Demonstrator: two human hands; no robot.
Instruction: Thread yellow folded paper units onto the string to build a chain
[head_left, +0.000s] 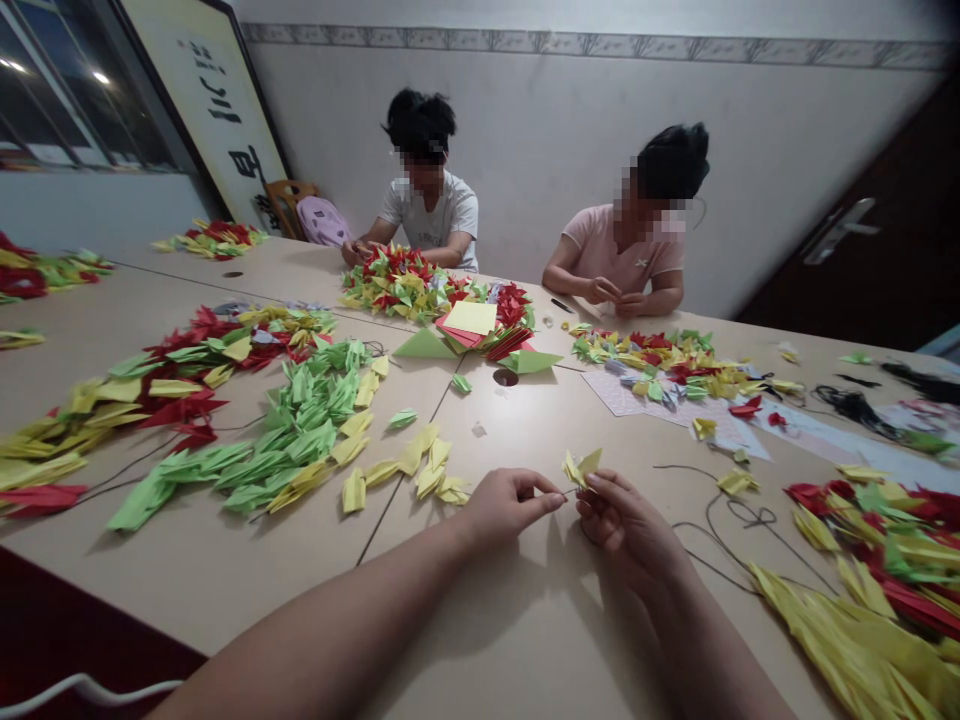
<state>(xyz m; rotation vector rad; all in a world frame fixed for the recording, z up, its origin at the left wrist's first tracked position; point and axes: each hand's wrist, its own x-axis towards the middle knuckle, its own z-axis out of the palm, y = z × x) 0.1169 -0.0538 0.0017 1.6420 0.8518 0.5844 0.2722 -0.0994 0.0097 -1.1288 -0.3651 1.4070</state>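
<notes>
My left hand [510, 503] pinches the end of a thin dark cord between thumb and forefinger, just above the table. Close beside it, my right hand [626, 515] holds a small yellow origami crane [579, 468] by its edge, with its wings partly spread. The cord meets the crane's underside between the two hands; whether it passes through cannot be made out. More dark cord [709, 535] loops over the table to the right of my right hand. A loose group of yellow folded papers [431, 470] lies left of my left hand.
Green folded papers [300, 430] are heaped at the left, near strung red and yellow ones. Coloured square sheets [471, 318] lie mid-table. Two people sit opposite, one in a white shirt [442, 210], one in pink [626, 245]. A multicoloured pile [885, 530] covers the right side.
</notes>
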